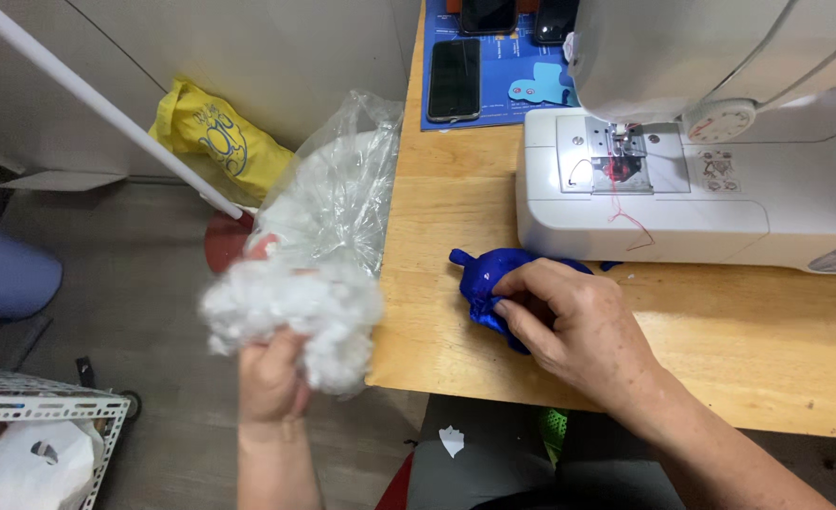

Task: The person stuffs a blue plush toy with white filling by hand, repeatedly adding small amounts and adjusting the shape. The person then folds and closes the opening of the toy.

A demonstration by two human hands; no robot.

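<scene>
Stuffing point(290, 307), a loose white clump, sits bunched in the left hand point(269, 382), whose fingers are closed round its underside, held out past the table's edge just below a clear plastic bag point(337, 194) of more white fill. On the wooden table point(720, 340), the right hand point(578, 321) rests on a small blue fabric piece point(484, 279), fingers curled and pinching its shiny cloth. Just behind it stands a white sewing machine point(682, 198) with red thread trailing from the needle. A phone point(455, 79) lies on a blue mat farther back.
</scene>
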